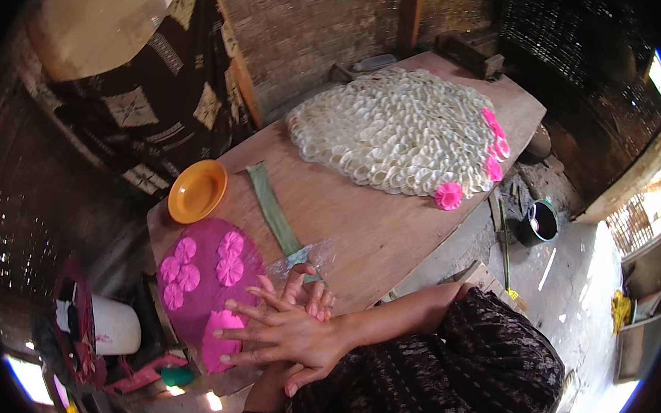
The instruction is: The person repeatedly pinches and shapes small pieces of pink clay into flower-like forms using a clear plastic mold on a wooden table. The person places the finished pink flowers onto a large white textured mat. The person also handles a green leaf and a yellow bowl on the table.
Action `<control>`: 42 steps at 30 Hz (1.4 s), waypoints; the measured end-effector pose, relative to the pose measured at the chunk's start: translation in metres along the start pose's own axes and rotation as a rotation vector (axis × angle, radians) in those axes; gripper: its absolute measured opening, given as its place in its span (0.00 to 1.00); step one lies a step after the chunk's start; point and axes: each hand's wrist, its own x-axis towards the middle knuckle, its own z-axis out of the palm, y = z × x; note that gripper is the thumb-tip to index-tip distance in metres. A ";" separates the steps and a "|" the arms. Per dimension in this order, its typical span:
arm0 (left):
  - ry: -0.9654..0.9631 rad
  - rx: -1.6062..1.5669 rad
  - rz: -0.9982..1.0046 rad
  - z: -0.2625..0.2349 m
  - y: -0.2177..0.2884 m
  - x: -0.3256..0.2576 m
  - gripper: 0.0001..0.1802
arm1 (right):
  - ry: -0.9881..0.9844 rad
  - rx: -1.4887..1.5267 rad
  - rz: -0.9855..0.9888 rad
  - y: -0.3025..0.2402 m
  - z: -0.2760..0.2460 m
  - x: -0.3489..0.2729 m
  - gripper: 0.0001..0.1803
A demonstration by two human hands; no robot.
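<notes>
My right hand (300, 333) lies across my left hand, its fingers spread toward the left and nothing visible in them. Beneath it, the fingers of my left hand (309, 292) show apart and slightly bent; its palm is hidden. Beside my fingertips is a purple oval sheet (206, 282) bearing several pink flower-shaped pieces (230, 270) and a smooth pink lump (221, 338) that looks like dough. Just beyond my hands, a clear plastic piece (315, 257) rests by the end of a long green strip (271, 206).
Many pale cupped discs cover the far part of the wooden table (355, 243), with several pink flower pieces (449, 196) along their right edge. An orange bowl (197, 192) sits at the left corner. A dark bucket (538, 222) and a white bucket (116, 325) flank the table.
</notes>
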 end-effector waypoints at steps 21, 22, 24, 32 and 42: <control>0.655 0.246 0.529 -0.047 0.118 -0.014 0.40 | 0.145 -0.070 0.930 0.123 -0.001 -0.067 0.08; 0.681 0.232 0.529 -0.049 0.117 -0.009 0.40 | 0.313 0.244 0.891 0.118 -0.003 -0.060 0.07; 0.706 0.144 0.556 -0.051 0.108 0.002 0.41 | 0.613 0.900 0.808 0.108 -0.013 -0.051 0.06; 0.596 0.434 0.588 -0.060 0.071 0.036 0.25 | 0.152 0.768 1.325 0.111 0.055 -0.045 0.25; 0.824 1.286 0.330 -0.038 0.048 0.020 0.19 | 0.234 0.709 1.070 0.136 0.023 -0.046 0.27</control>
